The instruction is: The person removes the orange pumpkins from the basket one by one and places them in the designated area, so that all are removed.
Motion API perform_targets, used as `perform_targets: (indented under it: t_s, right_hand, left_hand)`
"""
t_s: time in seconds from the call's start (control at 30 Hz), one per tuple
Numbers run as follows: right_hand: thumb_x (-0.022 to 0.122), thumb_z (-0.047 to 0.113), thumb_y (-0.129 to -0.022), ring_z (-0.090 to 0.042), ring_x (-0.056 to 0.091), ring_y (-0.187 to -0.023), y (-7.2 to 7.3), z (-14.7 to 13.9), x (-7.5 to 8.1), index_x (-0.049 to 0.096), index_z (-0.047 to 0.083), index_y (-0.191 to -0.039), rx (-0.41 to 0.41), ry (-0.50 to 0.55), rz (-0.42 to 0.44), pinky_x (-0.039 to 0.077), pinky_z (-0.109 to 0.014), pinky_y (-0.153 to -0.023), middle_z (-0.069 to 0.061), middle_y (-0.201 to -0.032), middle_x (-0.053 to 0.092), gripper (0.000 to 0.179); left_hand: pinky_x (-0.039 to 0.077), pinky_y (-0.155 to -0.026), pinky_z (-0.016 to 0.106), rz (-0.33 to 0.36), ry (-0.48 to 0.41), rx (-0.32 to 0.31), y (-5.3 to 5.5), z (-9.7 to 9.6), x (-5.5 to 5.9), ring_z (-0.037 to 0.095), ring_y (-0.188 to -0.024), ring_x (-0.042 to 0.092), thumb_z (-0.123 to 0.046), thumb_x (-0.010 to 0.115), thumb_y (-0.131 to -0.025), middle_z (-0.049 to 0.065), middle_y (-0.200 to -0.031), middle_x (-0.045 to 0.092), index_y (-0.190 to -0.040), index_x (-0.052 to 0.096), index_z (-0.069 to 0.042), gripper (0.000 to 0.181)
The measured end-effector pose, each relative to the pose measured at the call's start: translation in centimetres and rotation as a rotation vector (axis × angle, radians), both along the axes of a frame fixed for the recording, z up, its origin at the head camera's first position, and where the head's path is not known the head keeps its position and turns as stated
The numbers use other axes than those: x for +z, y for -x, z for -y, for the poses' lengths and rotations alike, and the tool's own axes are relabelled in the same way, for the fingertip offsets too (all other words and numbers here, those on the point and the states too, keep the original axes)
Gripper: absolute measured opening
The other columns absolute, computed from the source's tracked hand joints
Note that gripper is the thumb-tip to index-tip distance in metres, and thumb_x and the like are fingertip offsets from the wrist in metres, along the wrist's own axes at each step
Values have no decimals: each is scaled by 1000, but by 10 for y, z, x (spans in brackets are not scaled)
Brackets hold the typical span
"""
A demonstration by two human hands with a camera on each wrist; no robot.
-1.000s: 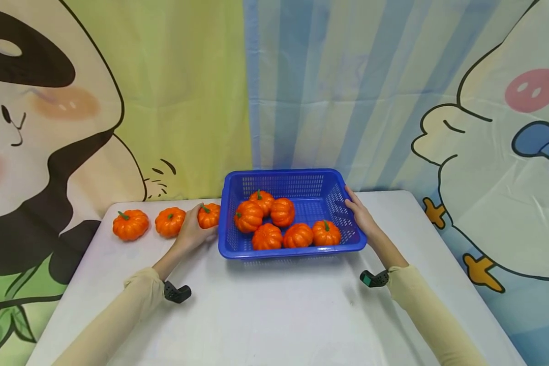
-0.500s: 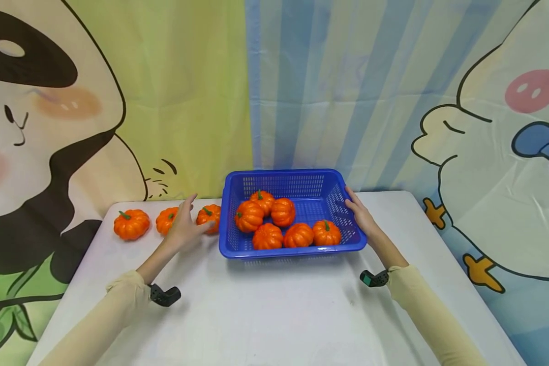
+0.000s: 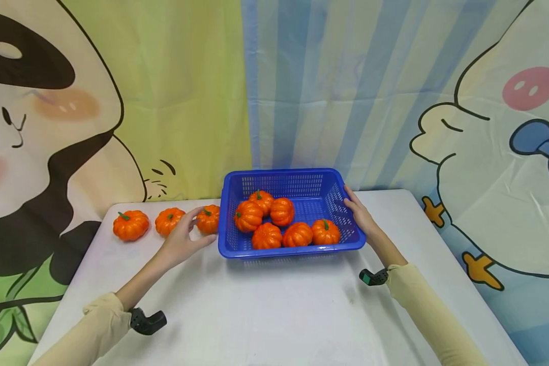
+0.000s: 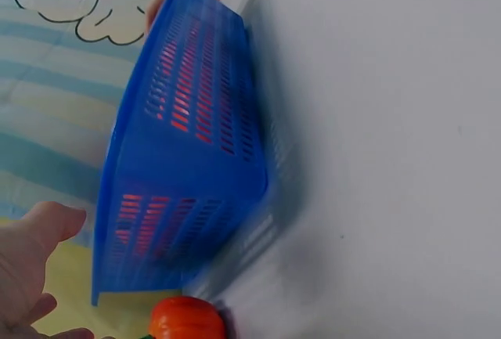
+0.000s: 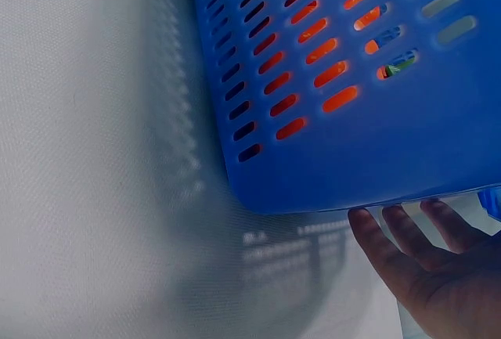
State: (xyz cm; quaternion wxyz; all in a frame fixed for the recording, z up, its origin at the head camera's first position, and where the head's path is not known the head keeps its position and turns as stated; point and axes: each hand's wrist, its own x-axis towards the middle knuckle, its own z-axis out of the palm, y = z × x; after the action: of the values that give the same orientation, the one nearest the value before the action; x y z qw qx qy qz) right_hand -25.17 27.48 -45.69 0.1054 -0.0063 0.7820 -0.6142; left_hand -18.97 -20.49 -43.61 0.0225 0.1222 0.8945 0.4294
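Pumpkins, then: I count six small orange ones inside the blue basket (image 3: 293,178), which sits toward the far edge of the tabletop (image 3: 274,305), about midway along it. Two sit at the back left of the basket with a third (image 3: 282,211) just beside them, and three run in a row along its near wall, the rightmost (image 3: 326,232) close to the near right corner. Three more are out on the table in a line by the far left corner: one at the far left (image 3: 130,224), a middle one (image 3: 170,221), and the nearest pumpkin (image 3: 208,219) just beside the basket's left wall. So I'd judge six are in and three are left to go. My left hand (image 3: 181,239) hovers between the middle and nearest pumpkins, fingers spread wide and holding nothing; I can't tell if a fingertip touches either. My right hand (image 3: 359,213) lies flat against the basket's right wall, fingers straight, steadying rather than gripping. The pumpkins look glossy and ribbed, each with a short green stem, likely plastic; the basket walls are slotted, orange showing through in the wrist views.
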Motion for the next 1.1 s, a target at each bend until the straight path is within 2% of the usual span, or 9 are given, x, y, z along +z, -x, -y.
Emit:
perform_targets:
  t_s: [0.3, 0.37, 0.47, 0.57, 0.63, 0.7, 0.87, 0.97, 1.1]
  right_hand:
    - [26, 33, -106, -38, 4, -152, -2, 3, -1, 1, 33, -156, 4, -8, -5, 7, -58, -122, -4, -165, -5, 56]
    - [27, 31, -106, -38, 2, -152, -5, 4, 4, 1, 31, -156, 1, -6, 2, 4, -58, -122, -5, -165, -6, 56]
    - [27, 28, -106, -38, -1, -152, -10, 5, 14, 1, 26, -157, 0, 4, 13, 2, -59, -121, -7, -165, -7, 57]
    - [28, 24, -106, -37, -2, -152, -14, 8, 24, 1, 22, -157, 0, 28, 15, 0, -57, -122, -8, -165, -7, 58]
    - [28, 24, -106, -37, -2, -152, -14, 10, 24, 2, 22, -157, 3, 42, 9, -1, -57, -122, -8, -165, -7, 57]
    - [28, 22, -106, -36, -2, -152, -15, 13, 26, 2, 20, -157, 8, 43, 10, -1, -57, -122, -8, -165, -6, 58]
    - [28, 23, -105, -38, -2, -152, -16, 13, 25, 2, 21, -157, 14, 26, 22, -1, -58, -122, -10, -165, -7, 58]
    - [29, 23, -105, -37, -2, -152, -15, 11, 26, 3, 22, -157, 4, 24, 20, -1, -57, -122, -9, -165, -6, 58]
    - [30, 22, -105, -36, -3, -152, -14, 12, 28, 4, 21, -157, -1, 35, 14, -3, -56, -122, -8, -165, -6, 58]
  left_hand:
    - [32, -112, 60, 2, -35, -50, -8, -10, 11, 44, -140, 35, -34, 75, -85, 23, -153, 33, -150, 27, -3, 87]
    - [33, -111, 61, -16, -13, -71, -7, -14, 12, 44, -139, 35, -35, 74, -85, 22, -152, 34, -149, 30, -3, 84]
    - [37, -107, 63, -81, 59, -140, -2, -28, 20, 42, -138, 37, -34, 74, -85, 20, -150, 39, -144, 42, -3, 74]
    - [42, -104, 61, -122, 136, -235, 8, -47, 31, 41, -135, 43, -33, 75, -85, 19, -147, 42, -140, 49, -2, 68]
    - [44, -104, 58, -112, 183, -282, 18, -58, 36, 40, -131, 47, -33, 74, -85, 21, -145, 44, -140, 48, 0, 69]
    - [44, -105, 56, -70, 230, -309, 29, -67, 38, 41, -129, 49, -32, 73, -86, 24, -144, 43, -140, 45, 4, 71]
    - [43, -107, 53, -8, 420, -345, 51, -83, 38, 42, -127, 49, -26, 72, -87, 29, -139, 47, -139, 44, 9, 69]
    - [40, -110, 52, -53, 498, -357, 62, -90, 38, 41, -128, 50, -22, 74, -86, 27, -136, 54, -138, 49, 6, 64]
    - [35, -113, 53, -113, 518, -364, 71, -95, 38, 38, -129, 50, -24, 75, -84, 21, -136, 57, -135, 56, -2, 59]
